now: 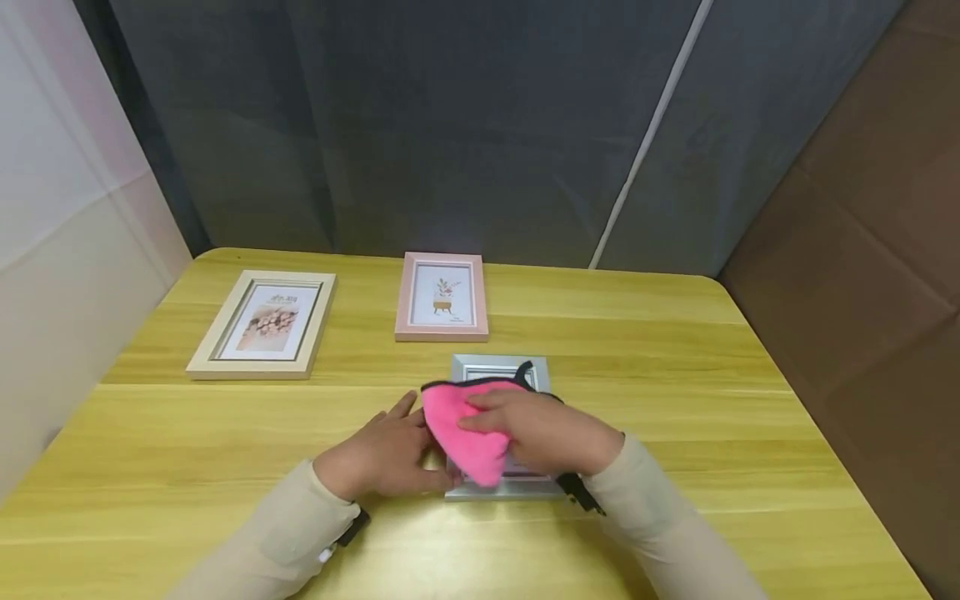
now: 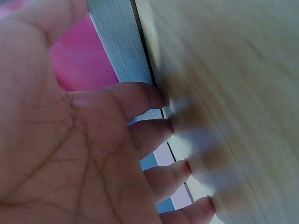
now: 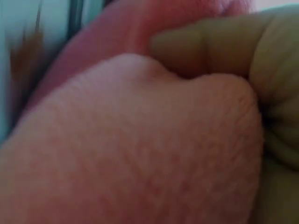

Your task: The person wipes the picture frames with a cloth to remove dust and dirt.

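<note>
A silver picture frame [image 1: 498, 364] lies flat on the table before me, partly covered by a pink cloth [image 1: 468, 433] with black edging and a small black loop. My right hand [image 1: 543, 429] grips the cloth over the frame; in the right wrist view, the cloth's plush fabric [image 3: 131, 140] bunches against the fingers. Along the frame's left side rests my left hand [image 1: 393, 458], its thumb at the lower left corner. Its fingers [image 2: 140, 98] reach across the silver edge in the left wrist view, fingertips right at the wooden surface. Most of the frame's picture is hidden.
Behind the silver frame lies a pink picture frame [image 1: 442, 332] with a plant print. A cream picture frame [image 1: 247, 368] with a flower print is at the left. The wooden table [image 1: 712, 400] meets a dark curtain [image 1: 450, 125] behind and a brown panel [image 1: 862, 250] at right.
</note>
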`<state>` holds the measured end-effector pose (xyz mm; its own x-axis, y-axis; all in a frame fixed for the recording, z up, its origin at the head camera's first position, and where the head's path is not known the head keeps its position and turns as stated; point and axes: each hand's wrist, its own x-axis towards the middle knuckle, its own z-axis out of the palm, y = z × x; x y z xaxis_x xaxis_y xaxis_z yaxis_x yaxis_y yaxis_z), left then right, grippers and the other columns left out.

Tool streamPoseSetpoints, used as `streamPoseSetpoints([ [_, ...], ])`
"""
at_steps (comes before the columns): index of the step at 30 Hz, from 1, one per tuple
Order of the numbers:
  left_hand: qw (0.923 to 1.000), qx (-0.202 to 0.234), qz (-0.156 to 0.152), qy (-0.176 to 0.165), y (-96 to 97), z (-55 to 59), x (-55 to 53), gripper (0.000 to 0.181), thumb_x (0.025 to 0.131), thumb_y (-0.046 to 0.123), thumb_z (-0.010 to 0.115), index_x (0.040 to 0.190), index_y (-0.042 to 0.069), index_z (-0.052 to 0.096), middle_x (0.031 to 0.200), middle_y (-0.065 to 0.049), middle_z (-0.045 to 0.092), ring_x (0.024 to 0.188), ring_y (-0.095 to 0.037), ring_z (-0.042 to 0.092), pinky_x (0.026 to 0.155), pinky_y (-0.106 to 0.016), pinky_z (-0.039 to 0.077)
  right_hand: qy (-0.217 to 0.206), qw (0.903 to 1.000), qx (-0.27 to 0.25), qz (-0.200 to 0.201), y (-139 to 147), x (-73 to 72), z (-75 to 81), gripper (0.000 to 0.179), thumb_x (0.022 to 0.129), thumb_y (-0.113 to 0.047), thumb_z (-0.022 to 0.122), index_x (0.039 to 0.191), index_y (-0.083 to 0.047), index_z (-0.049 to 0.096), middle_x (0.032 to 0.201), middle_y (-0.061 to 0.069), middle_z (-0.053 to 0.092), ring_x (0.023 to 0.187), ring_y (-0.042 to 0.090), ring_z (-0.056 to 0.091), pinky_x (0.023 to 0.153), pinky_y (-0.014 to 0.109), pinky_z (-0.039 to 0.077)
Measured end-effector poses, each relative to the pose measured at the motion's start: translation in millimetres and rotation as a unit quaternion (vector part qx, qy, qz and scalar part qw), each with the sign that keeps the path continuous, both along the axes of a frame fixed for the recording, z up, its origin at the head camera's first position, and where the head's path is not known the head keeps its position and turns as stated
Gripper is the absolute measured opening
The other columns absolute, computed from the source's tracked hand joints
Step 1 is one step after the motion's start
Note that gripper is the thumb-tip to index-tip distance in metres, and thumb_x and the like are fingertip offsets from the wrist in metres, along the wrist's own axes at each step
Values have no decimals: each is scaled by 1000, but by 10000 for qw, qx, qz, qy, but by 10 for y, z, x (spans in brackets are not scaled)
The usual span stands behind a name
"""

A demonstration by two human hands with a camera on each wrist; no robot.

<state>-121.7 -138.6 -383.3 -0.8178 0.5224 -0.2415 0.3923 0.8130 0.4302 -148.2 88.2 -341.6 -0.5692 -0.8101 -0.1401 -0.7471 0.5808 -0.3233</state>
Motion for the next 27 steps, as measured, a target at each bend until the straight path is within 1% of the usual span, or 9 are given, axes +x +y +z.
streamPoseSetpoints([
  [2,10000,1,-5,41,6,-6,7,76,86,60,65,144,13,55,157,-18,34,142,-55,19,101,-75,28,179,9994,73,276,14,186,-29,56,86,6,64,139,-14,59,149,8,48,138,25,43,112,36,34],
  [4,10000,-55,0,50,8,-7,10,75,87,59,65,147,16,51,158,-19,31,142,-54,20,101,-74,29,402,9983,295,303,-9,310,-88,57,86,2,67,140,-16,59,149,7,48,138,28,44,111,37,36],
  [6,10000,-84,10,43,9,-6,10,73,88,57,64,147,17,51,158,-19,30,143,-53,19,102,-74,28,602,9963,589,144,-55,370,-137,61,85,1,67,141,-21,58,151,4,45,138,30,42,110,40,37],
  [8,10000,-73,8,54,8,-6,7,73,88,56,64,146,14,52,157,-19,33,143,-53,19,102,-73,28,770,9943,741,32,-110,355,-167,62,84,0,68,141,-23,58,152,2,44,139,34,41,108,44,39],
  [11,9999,-58,-9,88,4,-5,1,79,86,60,64,145,9,53,154,-18,38,142,-54,19,101,-73,29,809,9928,877,-103,-190,235,-174,57,88,-2,67,140,-24,59,154,2,43,139,36,40,107,46,40],
  [14,10000,-15,-31,43,8,-3,-6,82,86,63,64,145,7,52,153,-17,40,142,-54,18,102,-74,27,617,9913,1077,-427,-270,43,-165,53,94,-4,63,143,-24,56,156,3,39,142,36,35,110,46,37],
  [20,9999,-39,-31,-139,25,2,-11,89,87,65,61,150,4,42,160,-17,26,144,-53,13,104,-73,23,470,9789,1566,-1228,-394,-355,-162,60,93,-7,67,147,-25,50,160,3,33,147,33,24,112,50,33],
  [24,9998,-166,-20,-129,10,-12,-11,92,87,66,61,150,2,41,161,-16,23,145,-51,13,105,-72,24,291,9810,1265,-1444,-372,-507,-180,52,100,-8,57,148,-24,49,160,3,31,148,32,23,114,48,28],
  [27,9997,-202,-30,-99,0,-25,-10,93,87,67,60,151,2,39,162,-15,22,145,-51,13,105,-72,24,70,9884,757,-1315,-242,-470,-153,52,99,-6,58,147,-22,50,159,2,32,147,29,25,117,43,25],
])
